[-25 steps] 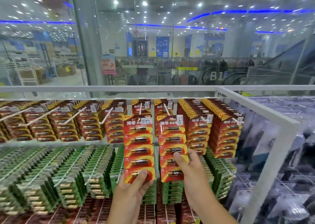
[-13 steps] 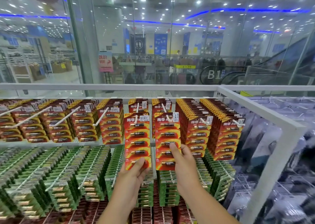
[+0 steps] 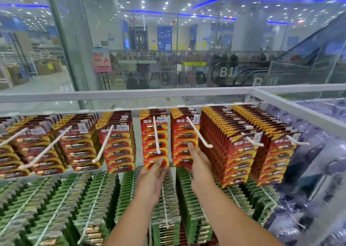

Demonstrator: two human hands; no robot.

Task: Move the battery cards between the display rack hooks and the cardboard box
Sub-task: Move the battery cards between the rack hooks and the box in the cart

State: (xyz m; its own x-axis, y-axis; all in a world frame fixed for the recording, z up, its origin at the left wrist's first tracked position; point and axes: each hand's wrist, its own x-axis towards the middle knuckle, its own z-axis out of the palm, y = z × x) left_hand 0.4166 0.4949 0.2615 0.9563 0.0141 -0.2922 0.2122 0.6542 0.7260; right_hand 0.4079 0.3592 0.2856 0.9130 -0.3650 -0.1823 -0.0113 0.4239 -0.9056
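Note:
Red and yellow battery cards hang in rows on white hooks along the rack's top rail. My left hand (image 3: pixel 152 178) pinches the bottom edge of the battery card stack (image 3: pixel 154 133) pushed far back on a middle hook (image 3: pixel 156 133). My right hand (image 3: pixel 199 163) grips the lower edge of the neighbouring card stack (image 3: pixel 184 135) on the hook to the right (image 3: pixel 198 134), thumb on its front. Both stacks sit near the back of their hooks. No cardboard box is in view.
Full stacks of red cards (image 3: pixel 232 146) hang to the right and more to the left (image 3: pixel 118 139). Green battery cards (image 3: pixel 56 204) fill the row below. A white rack frame (image 3: pixel 299 110) runs across the top and right. Behind is a glass wall.
Both hands have pushed their card stacks back along the hooks toward the rail, leaving the front halves of the two hooks bare. The camera has moved closer.

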